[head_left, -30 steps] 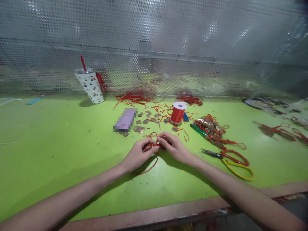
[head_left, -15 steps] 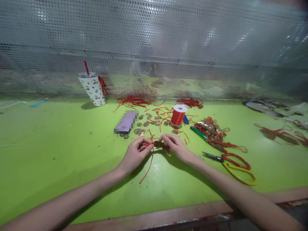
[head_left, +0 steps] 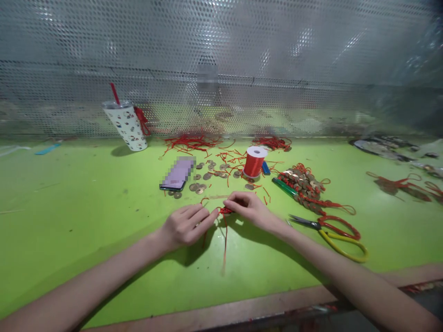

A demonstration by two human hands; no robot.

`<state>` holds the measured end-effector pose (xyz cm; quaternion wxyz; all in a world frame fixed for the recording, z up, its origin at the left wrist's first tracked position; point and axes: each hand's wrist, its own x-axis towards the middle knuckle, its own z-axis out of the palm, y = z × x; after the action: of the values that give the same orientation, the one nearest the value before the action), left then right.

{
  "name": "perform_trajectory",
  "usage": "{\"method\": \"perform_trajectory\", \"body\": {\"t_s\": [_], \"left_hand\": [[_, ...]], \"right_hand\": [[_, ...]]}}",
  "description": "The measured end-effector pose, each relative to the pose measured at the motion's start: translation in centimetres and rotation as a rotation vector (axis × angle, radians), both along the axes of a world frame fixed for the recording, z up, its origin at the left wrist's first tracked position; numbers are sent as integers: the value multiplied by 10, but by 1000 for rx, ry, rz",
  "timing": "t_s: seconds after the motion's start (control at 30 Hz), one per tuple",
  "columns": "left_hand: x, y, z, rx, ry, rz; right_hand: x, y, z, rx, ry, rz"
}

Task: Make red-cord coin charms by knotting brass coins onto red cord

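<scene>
My right hand [head_left: 249,210] pinches a short string of coins knotted with red cord [head_left: 226,210], most of it hidden by the fingers. At its left end, my left hand [head_left: 187,224] is closed on the red cord, back of the hand up, index fingertip against the knot. A cord end [head_left: 225,244] hangs below the knot. Another bit of cord [head_left: 205,199] curves up behind the left fingers. Beyond the hands, loose round coins [head_left: 198,187] with holes lie on the green table [head_left: 114,272].
A spool of red cord [head_left: 254,165], a phone [head_left: 177,173] and a tumbler [head_left: 126,127] with a straw stand or lie farther back. To the right are a pile of strung coins [head_left: 302,184], a green pen-like item [head_left: 284,187] and scissors [head_left: 328,235]. Cord scraps [head_left: 194,143] lie near the mesh.
My left hand has turned palm-down and shifted left and lower. The hanging cord end has swung right. The right hand keeps its pinch, and the coins are now more covered.
</scene>
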<state>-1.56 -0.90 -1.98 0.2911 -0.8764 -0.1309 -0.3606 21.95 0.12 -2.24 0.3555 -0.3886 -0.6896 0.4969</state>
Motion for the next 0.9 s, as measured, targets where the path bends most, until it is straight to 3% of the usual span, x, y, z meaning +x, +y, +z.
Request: {"method": "perform_trajectory", "body": {"t_s": [0.2, 0.33, 0.43, 0.6, 0.67, 0.77, 0.9], "left_hand": [[-5, 9, -4, -25, 1, 163], [-1, 7, 0, -230, -52, 394], [9, -3, 4, -594, -141, 378], [31, -16, 10, -1571, -420, 146], [34, -15, 7, -1818, -545, 49], [33, -9, 2, -1879, -641, 1], [30, -4, 0, -1735, -705, 10]], "right_hand": [[5, 11, -6, 176, -139, -251], [6, 11, -9, 274, -208, -406], [4, 6, -8, 392, -217, -390], [-4, -7, -6, 566, -223, -275], [-5, -9, -7, 591, -237, -262], [-6, -9, -7, 545, -210, -249], [-8, -8, -5, 380, -107, -255]]}}
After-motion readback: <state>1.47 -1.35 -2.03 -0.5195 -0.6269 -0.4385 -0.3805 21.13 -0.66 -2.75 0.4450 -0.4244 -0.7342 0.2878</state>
